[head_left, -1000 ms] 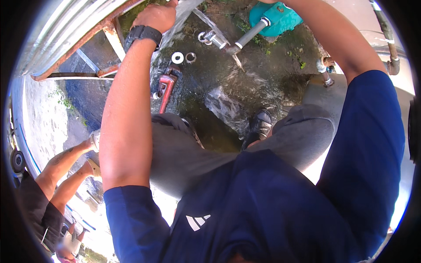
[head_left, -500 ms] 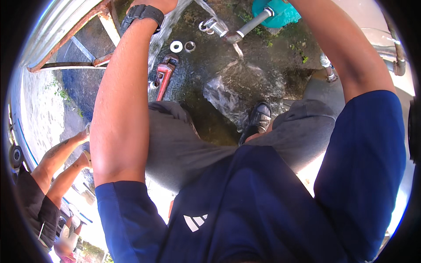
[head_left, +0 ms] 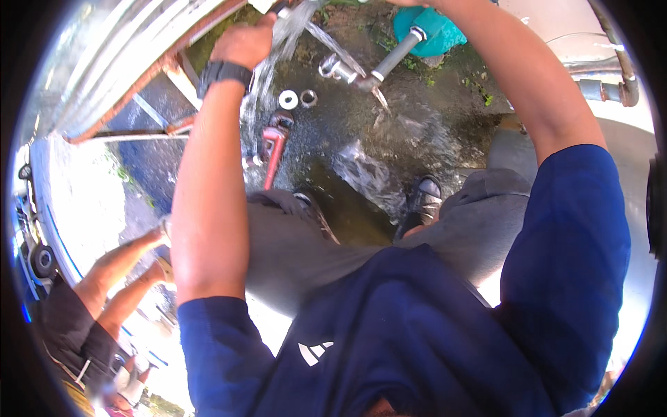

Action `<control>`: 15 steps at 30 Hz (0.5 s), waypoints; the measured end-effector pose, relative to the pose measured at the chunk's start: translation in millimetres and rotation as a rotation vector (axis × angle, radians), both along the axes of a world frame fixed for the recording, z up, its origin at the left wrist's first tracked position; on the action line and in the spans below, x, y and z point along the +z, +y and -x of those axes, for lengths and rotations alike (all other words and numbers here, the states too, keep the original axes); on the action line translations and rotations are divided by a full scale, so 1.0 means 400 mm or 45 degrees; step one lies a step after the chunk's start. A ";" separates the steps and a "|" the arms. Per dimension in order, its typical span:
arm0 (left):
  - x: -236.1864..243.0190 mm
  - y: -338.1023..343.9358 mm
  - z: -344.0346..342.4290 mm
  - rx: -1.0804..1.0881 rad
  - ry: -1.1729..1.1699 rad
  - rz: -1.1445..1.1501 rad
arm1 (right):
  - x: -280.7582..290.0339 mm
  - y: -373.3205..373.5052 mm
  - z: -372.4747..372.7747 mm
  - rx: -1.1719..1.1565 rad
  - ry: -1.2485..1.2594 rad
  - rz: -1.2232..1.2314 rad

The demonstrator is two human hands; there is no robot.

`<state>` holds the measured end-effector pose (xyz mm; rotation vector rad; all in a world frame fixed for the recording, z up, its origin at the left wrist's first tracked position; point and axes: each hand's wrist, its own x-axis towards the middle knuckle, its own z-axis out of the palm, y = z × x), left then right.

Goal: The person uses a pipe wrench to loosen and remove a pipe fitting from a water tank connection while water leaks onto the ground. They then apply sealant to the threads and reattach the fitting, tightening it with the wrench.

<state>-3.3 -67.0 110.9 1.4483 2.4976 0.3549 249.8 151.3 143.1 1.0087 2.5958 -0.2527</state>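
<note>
My left hand (head_left: 242, 46), below a black wristwatch (head_left: 224, 75), is raised at the top. Its fingers are closed at a dark end beside a white piece (head_left: 261, 5); what they grip is mostly hidden. Water (head_left: 281, 45) gushes down beside this hand. My right hand (head_left: 410, 2) is cut off by the upper edge, so its fingers cannot be read. Between my arms, a grey pipe (head_left: 397, 57) runs from a teal round-bodied unit (head_left: 439, 35) to a metal fitting (head_left: 339, 69), with water spilling under the joint.
On the wet ground lie a red pipe wrench (head_left: 275, 149), a white ring (head_left: 287, 99) and a metal ring (head_left: 308, 97). A rusty frame (head_left: 156, 66) stands at left. Pipes (head_left: 603, 92) run along the right. Another person (head_left: 83, 313) is at lower left.
My left hand has come fully into view as the view shifted upward. My right hand has moved left along the top edge. The wrench and rings keep their places on the ground.
</note>
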 end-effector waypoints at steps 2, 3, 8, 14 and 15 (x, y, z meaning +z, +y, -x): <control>0.003 0.003 0.017 -0.018 -0.037 -0.038 | 0.022 0.003 -0.031 0.058 0.135 0.004; 0.009 -0.002 0.024 -0.005 -0.001 0.017 | 0.033 0.001 -0.053 0.073 0.157 0.013; 0.054 -0.033 0.009 0.150 -0.510 0.027 | 0.049 0.004 -0.091 0.043 0.274 -0.177; 0.090 -0.064 -0.022 0.221 -0.955 -0.028 | 0.036 0.049 -0.067 0.088 0.161 0.013; 0.086 -0.063 -0.028 0.220 -0.880 -0.081 | 0.033 0.053 -0.060 0.096 0.136 0.049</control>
